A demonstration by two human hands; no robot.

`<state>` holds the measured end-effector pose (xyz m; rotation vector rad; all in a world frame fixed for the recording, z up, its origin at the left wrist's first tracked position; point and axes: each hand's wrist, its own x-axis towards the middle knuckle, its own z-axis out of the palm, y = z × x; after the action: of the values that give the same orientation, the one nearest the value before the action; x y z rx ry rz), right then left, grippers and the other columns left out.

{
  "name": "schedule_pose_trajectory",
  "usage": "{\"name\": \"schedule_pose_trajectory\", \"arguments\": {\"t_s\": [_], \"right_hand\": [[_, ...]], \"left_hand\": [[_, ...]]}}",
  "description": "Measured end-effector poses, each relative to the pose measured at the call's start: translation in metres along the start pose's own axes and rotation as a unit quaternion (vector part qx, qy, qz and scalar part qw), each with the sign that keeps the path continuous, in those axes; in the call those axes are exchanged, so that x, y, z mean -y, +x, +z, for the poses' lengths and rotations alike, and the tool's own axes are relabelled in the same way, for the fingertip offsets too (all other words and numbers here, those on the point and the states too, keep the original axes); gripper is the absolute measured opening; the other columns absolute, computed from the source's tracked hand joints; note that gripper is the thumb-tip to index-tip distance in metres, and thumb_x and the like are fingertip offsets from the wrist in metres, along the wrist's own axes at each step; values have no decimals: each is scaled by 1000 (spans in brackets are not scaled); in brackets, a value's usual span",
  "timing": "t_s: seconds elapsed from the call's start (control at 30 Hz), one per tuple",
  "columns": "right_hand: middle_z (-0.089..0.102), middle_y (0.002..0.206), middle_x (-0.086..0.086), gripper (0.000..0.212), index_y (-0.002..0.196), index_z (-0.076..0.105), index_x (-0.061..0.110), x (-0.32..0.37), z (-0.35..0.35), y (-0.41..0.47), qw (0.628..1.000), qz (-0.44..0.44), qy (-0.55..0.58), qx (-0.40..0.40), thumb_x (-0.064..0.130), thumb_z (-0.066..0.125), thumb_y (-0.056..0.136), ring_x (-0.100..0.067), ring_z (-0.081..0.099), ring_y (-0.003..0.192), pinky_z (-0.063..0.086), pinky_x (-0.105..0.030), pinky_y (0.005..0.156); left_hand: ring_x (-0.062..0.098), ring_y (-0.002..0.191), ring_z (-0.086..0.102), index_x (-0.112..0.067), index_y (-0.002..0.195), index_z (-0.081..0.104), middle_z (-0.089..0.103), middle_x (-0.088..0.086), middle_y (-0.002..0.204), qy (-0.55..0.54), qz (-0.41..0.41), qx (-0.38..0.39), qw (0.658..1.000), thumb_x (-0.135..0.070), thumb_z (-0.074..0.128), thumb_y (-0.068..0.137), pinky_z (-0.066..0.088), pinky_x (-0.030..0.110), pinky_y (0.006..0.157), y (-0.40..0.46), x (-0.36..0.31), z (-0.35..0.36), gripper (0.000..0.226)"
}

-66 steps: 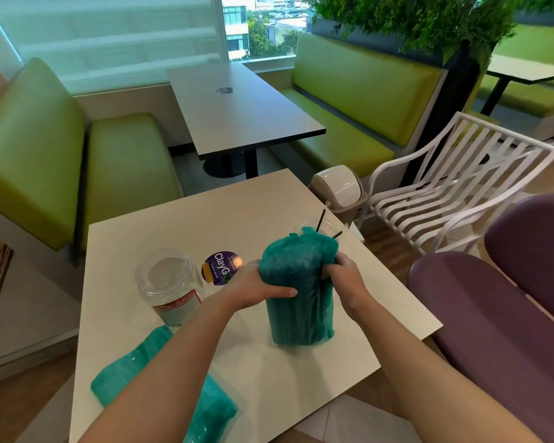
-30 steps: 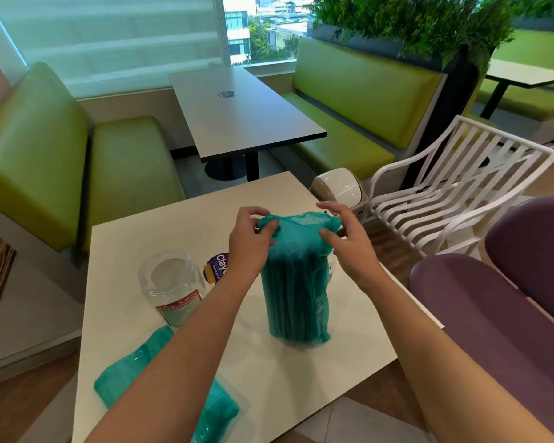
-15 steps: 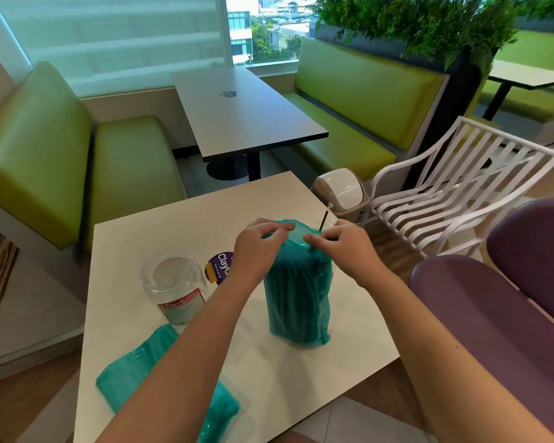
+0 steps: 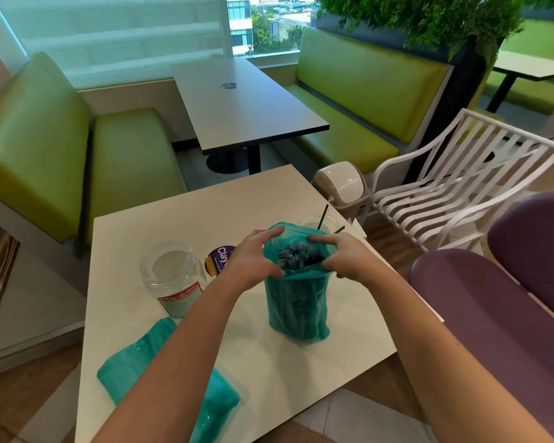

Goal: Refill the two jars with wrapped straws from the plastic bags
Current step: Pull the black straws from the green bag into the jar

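Observation:
A teal plastic bag of wrapped straws (image 4: 296, 310) stands upright at the middle of the white table (image 4: 179, 219). My left hand (image 4: 253, 260) grips the left side of its mouth and my right hand (image 4: 344, 259) grips the right side, holding it apart so the dark straw ends (image 4: 298, 257) show inside. An empty clear jar (image 4: 173, 278) with a red-edged label stands to the left. A second clear jar (image 4: 314, 220) holding two or three dark straws is partly hidden behind the bag. Another teal bag (image 4: 135, 369) lies flat at the front left, partly under my left forearm.
A purple jar lid (image 4: 216, 260) lies between the empty jar and my left hand. A small swing-lid bin (image 4: 341, 185) sits off the table's far right corner, beside a white slatted chair (image 4: 461, 187). A purple seat (image 4: 509, 298) is on the right.
The bag's mouth, held pinched together at the top half a second ago, is now pulled apart by both hands, exposing the straw ends inside.

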<state>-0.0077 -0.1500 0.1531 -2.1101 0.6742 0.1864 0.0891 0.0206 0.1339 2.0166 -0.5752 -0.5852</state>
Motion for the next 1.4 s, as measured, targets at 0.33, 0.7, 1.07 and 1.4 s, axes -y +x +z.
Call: {"name": "schedule_pose_trajectory", "arguments": {"t_s": [0.33,0.7,1.07,1.4], "right_hand": [[50,135,-12,66,140,51,26,-18,14,10,993,9,98,72,-12,49,87,-28,55,115,55,-40,92],[42,131,3,78,122,55,52,-23,20,8,979,-15,176,100,-15,28,91,-17,50,110,55,-29,82],[56,131,-5,59,112,71,33,-36,24,10,957,-39,285,39,-12,39,90,-23,60,109,59,-31,77],[59,129,-5,47,127,63,26,-68,52,22,993,-30,110,-4,0,44,93,-29,57,117,52,-47,95]], "left_hand": [[14,109,54,-26,142,48,43,-2,140,-139,-46,103,984,19,70,71,56,22,75,-7,23,0,87],[19,111,58,-21,124,66,65,4,121,-252,-111,94,957,-26,63,88,60,37,77,-9,22,4,36],[23,99,66,-19,106,68,69,10,107,-296,-119,-89,943,-9,56,97,60,33,59,-5,36,19,18],[24,104,59,-13,118,64,61,14,124,-276,-154,-10,949,11,37,96,61,29,69,-11,53,34,43]]}}
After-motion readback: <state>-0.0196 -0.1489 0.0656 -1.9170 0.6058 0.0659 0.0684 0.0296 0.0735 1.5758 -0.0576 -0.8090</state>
